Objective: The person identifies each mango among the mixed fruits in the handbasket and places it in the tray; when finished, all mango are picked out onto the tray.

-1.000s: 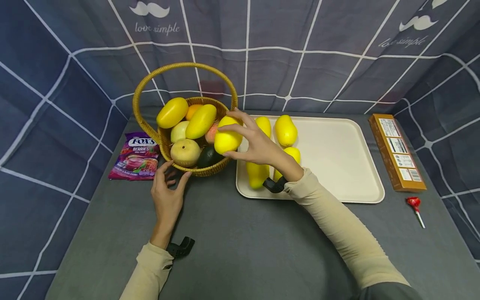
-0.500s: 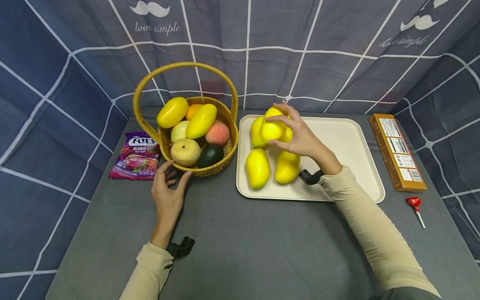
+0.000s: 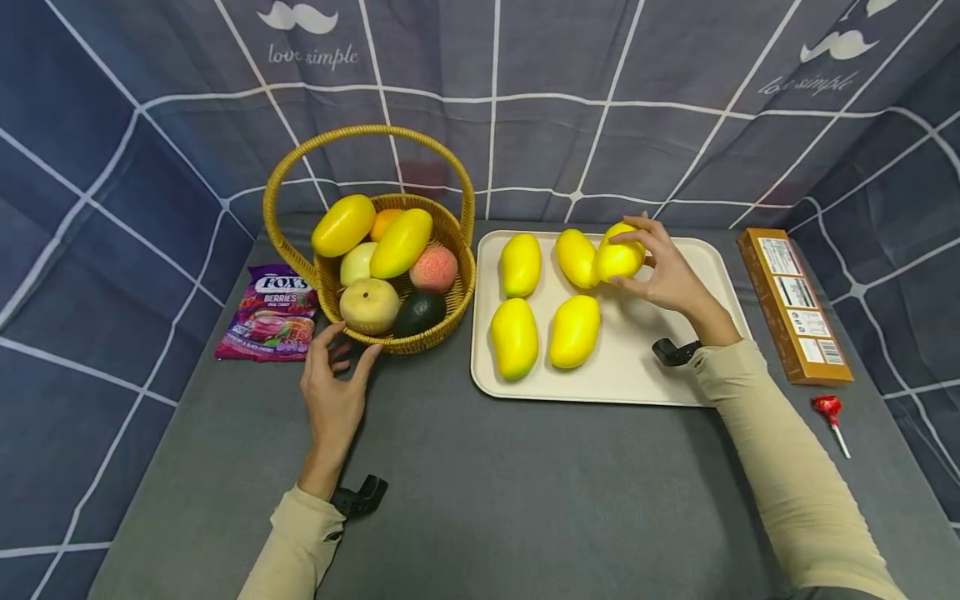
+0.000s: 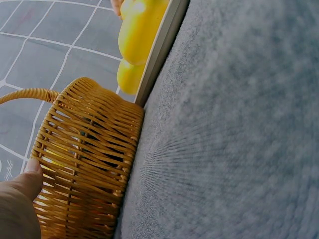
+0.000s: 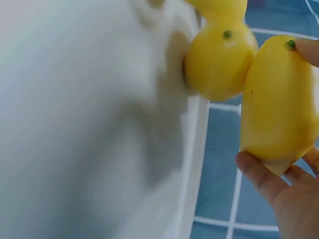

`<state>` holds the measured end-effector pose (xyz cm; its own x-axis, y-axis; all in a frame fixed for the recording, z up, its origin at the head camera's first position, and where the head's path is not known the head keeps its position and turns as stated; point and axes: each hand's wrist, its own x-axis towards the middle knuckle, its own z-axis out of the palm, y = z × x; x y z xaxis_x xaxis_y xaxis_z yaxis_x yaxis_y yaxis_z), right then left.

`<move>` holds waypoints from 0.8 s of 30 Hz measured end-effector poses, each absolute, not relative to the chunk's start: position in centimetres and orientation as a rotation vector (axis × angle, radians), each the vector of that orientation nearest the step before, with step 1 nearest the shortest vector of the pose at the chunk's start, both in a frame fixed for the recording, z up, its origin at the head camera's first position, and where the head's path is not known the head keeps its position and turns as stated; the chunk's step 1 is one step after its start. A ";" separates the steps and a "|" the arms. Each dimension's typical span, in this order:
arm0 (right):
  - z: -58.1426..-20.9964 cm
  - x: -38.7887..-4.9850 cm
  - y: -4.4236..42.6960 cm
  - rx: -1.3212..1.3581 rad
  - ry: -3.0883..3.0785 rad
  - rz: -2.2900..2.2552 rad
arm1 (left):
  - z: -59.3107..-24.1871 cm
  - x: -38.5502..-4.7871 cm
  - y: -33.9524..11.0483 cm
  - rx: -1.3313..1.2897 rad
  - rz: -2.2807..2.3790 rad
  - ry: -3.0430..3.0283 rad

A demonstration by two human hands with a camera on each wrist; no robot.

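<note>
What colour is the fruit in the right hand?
The fruit is yellow with a small green spot at one end, clearest in the right wrist view.

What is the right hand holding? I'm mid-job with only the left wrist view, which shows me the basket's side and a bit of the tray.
Observer: The right hand holds a yellow fruit at the far side of the tray.
Operator: How many others are on the tray?
Observer: Four yellow ones: two toward the back, two toward the front.
Operator: And in the basket, what lies on the side nearest the tray?
Observer: From the head view, a round pinkish fruit, with a dark green one in front of it, nearer the person.
</note>
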<state>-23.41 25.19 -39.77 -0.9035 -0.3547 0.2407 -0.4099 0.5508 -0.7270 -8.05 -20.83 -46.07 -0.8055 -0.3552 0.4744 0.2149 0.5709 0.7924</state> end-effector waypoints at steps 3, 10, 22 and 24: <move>-40.5 -23.8 26.2 0.657 -2.751 1.285 | -46.0 -8.0 -20.8 0.117 -1.216 -2.194; -41.9 -24.2 26.7 0.683 -2.806 1.350 | -46.0 -8.0 -20.8 0.115 -1.213 -2.199; -39.2 -22.3 24.8 0.716 -2.852 1.379 | -46.0 -8.1 -20.8 0.106 -1.216 -2.194; -39.0 -22.2 24.6 0.723 -2.857 1.362 | -46.0 -8.1 -20.9 0.104 -1.216 -2.195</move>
